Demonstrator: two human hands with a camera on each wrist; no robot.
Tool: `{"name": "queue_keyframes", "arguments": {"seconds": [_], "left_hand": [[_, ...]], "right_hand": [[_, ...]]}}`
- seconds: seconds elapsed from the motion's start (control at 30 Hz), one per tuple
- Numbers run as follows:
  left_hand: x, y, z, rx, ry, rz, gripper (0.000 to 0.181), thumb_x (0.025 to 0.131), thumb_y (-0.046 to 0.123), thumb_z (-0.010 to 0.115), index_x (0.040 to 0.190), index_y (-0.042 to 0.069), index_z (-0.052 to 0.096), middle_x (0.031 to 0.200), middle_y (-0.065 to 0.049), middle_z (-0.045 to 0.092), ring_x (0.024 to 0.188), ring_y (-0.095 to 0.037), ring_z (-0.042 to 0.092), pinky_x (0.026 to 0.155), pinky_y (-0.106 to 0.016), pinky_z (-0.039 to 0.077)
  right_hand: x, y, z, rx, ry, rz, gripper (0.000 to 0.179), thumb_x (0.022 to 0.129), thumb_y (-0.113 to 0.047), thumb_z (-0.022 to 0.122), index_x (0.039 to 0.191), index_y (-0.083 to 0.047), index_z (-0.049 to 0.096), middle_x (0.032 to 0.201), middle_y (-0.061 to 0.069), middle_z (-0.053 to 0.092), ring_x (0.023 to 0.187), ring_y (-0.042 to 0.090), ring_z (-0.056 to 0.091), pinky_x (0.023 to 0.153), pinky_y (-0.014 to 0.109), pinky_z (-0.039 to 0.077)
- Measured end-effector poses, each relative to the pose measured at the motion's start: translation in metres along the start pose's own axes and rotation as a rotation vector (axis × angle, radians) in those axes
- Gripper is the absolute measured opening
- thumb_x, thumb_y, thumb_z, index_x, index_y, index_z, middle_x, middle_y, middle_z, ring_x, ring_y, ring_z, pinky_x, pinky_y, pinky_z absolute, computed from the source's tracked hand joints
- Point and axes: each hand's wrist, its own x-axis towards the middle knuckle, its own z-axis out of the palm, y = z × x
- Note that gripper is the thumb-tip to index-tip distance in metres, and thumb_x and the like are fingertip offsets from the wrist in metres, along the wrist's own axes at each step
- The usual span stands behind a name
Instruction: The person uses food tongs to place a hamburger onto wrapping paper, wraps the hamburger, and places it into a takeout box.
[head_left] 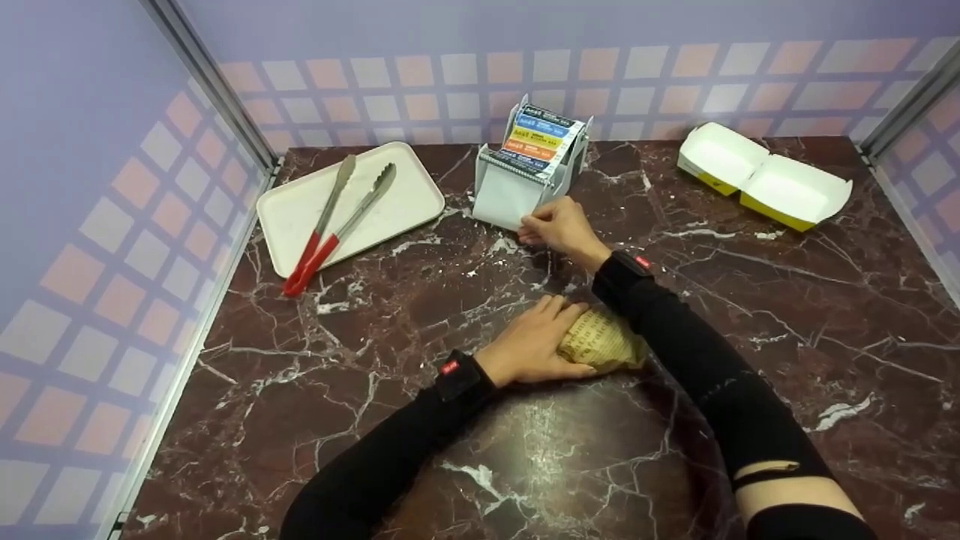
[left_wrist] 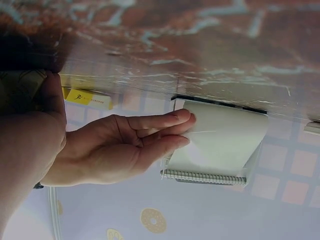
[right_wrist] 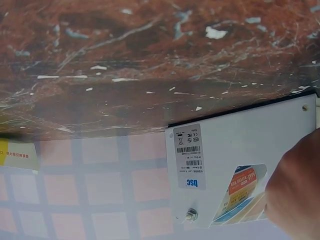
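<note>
My left hand (head_left: 529, 343) holds a burger wrapped in printed yellow-brown paper (head_left: 602, 341) against the table, fingers over its far side and thumb along the near side. Beyond it, at the front of a label dispenser (right_wrist: 225, 145), my right hand (head_left: 568, 227) pinches the right edge of the white label strip (head_left: 504, 196) between thumb and fingers. The left wrist view shows this pinch from the side, with the strip (left_wrist: 220, 135) hanging below a toothed bar. Only part of the right hand (right_wrist: 295, 185) appears in the right wrist view, beside the dispenser's side plate.
At the back left, red-handled tongs (head_left: 322, 247) lie across a white tray (head_left: 397, 217), handles over its front edge. An open yellow and white clamshell box (head_left: 795, 187) stands at the back right. Small white scraps dot the marbled table (head_left: 420, 292). Patterned walls enclose the back and sides.
</note>
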Motion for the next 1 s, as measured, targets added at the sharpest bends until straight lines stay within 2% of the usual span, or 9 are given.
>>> {"name": "queue_keyframes", "arguments": {"seconds": [0.27,0.5,0.73,0.9,1.0], "left_hand": [[0.000,0.000,0.000,-0.007,-0.004,-0.003,0.098,0.085,0.069,0.069,0.159,0.014,0.037,0.144,-0.009,0.049,0.131,-0.022,0.048,0.115,-0.040,0.046],[-0.001,0.000,0.001,-0.002,0.000,-0.002,0.097,0.085,0.069,0.069,0.159,0.014,0.037,0.140,-0.007,0.050,0.128,-0.021,0.048,0.114,-0.039,0.047],[-0.001,0.000,0.001,-0.012,-0.014,-0.012,0.099,0.086,0.070,0.068,0.160,0.014,0.035,0.148,-0.010,0.048,0.135,-0.023,0.047,0.118,-0.042,0.044],[-0.001,0.000,-0.001,-0.008,-0.011,-0.013,0.099,0.086,0.071,0.068,0.160,0.014,0.035,0.148,-0.010,0.048,0.135,-0.023,0.047,0.117,-0.042,0.045],[0.000,0.000,-0.002,-0.005,-0.016,-0.016,0.100,0.085,0.071,0.068,0.161,0.014,0.035,0.150,-0.010,0.048,0.136,-0.023,0.047,0.117,-0.043,0.045]], "right_hand": [[0.001,0.001,-0.001,-0.038,-0.018,0.008,0.020,0.098,-0.001,0.067,0.109,0.015,0.072,0.099,0.030,0.075,0.076,0.021,0.078,0.075,0.030,0.065],[0.001,0.003,-0.001,-0.095,-0.026,-0.003,0.019,0.098,0.000,0.067,0.108,0.015,0.073,0.099,0.031,0.075,0.071,0.017,0.077,0.073,0.030,0.065],[-0.001,0.004,0.000,-0.134,-0.012,0.004,0.019,0.099,-0.002,0.067,0.106,0.013,0.075,0.099,0.029,0.076,0.073,0.018,0.078,0.073,0.030,0.065],[-0.007,0.000,-0.004,-0.219,-0.004,-0.028,0.022,0.098,-0.011,0.071,0.103,0.010,0.077,0.094,0.026,0.077,0.074,0.023,0.079,0.070,0.032,0.065],[-0.010,-0.009,-0.010,-0.299,0.040,-0.060,0.023,0.097,-0.018,0.073,0.097,0.004,0.079,0.087,0.021,0.078,0.070,0.024,0.078,0.066,0.034,0.065]]}}
